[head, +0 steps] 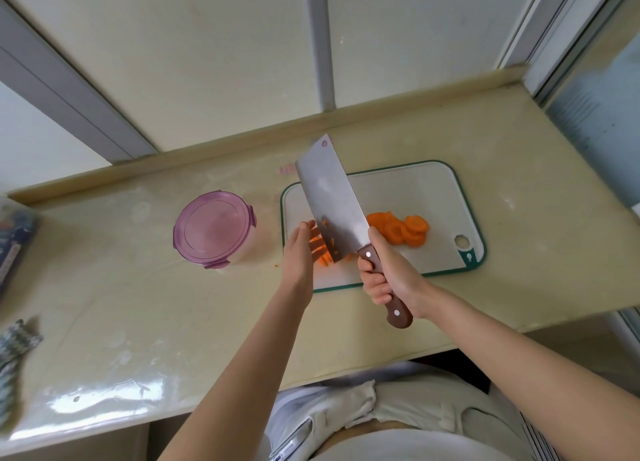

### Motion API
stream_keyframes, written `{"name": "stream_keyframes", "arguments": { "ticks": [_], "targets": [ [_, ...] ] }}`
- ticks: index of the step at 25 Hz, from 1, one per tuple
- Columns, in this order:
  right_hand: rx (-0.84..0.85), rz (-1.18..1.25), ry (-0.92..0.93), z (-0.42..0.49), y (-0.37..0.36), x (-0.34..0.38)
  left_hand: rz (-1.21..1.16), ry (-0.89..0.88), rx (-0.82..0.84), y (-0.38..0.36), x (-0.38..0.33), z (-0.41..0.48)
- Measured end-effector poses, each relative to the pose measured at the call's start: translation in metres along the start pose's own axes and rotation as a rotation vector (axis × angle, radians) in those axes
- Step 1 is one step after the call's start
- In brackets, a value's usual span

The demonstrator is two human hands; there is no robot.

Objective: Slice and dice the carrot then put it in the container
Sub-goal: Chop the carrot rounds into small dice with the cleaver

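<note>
Right grip [384, 273] curled round cleaver [332, 201] handle, blade tilted over board [433, 190]. Left grip [298, 251] flat, fingers straight against carrot strips [320, 258] beside blade. Carrot rounds [403, 232] piled right of blade. Lidded container [214, 228] on worktop [519, 183], left of board.

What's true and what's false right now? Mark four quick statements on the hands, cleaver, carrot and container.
1. The right hand grips the cleaver by its handle. True.
2. The container is open. False: its purple lid is on.
3. Carrot rounds lie on the cutting board. True.
4. The left hand holds the container. False: it is at the cut carrot pieces beside the cleaver.
</note>
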State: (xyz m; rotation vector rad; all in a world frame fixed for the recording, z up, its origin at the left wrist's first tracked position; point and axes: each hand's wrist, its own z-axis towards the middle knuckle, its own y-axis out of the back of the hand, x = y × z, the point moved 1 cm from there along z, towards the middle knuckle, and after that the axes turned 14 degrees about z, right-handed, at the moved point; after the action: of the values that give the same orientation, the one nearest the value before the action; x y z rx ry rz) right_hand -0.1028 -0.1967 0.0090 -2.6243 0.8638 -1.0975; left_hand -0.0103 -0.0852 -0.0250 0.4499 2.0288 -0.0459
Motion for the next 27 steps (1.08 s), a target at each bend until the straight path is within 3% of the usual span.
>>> {"name": "stream_keyframes", "arguments": {
  "ticks": [2, 4, 8, 11, 15, 18, 21, 24, 27],
  "targets": [
    [0.032, 0.031, -0.022, -0.001, 0.001, -0.001, -0.267, 0.158, 0.136, -0.005, -0.007, 0.001],
    [0.051, 0.054, -0.038, -0.002, 0.002, -0.002, -0.406, 0.219, 0.158, -0.006, -0.009, 0.004],
    [0.059, 0.077, -0.039, -0.005, 0.004, -0.002, -0.448, 0.228, 0.202, -0.001, -0.008, 0.007],
    [0.055, 0.090, -0.015, -0.005, 0.010, 0.000, -0.289, 0.129, 0.218, 0.005, -0.006, 0.006],
    [0.008, 0.092, 0.004, -0.002, 0.019, 0.003, -0.076, 0.062, 0.080, 0.012, 0.001, 0.016],
    [-0.040, 0.046, 0.037, -0.001, 0.025, 0.005, 0.401, -0.041, -0.087, 0.012, 0.003, 0.026],
    [-0.091, -0.103, 0.107, 0.001, 0.028, 0.007, 0.827, -0.202, -0.045, 0.004, 0.000, 0.018],
    [-0.129, -0.338, 0.248, 0.002, 0.034, 0.009, 0.852, -0.252, -0.021, 0.005, -0.003, 0.011],
    [-0.178, -0.764, 0.418, -0.003, 0.043, 0.013, 0.603, -0.343, -0.323, 0.024, -0.020, 0.009]
  ]
}}
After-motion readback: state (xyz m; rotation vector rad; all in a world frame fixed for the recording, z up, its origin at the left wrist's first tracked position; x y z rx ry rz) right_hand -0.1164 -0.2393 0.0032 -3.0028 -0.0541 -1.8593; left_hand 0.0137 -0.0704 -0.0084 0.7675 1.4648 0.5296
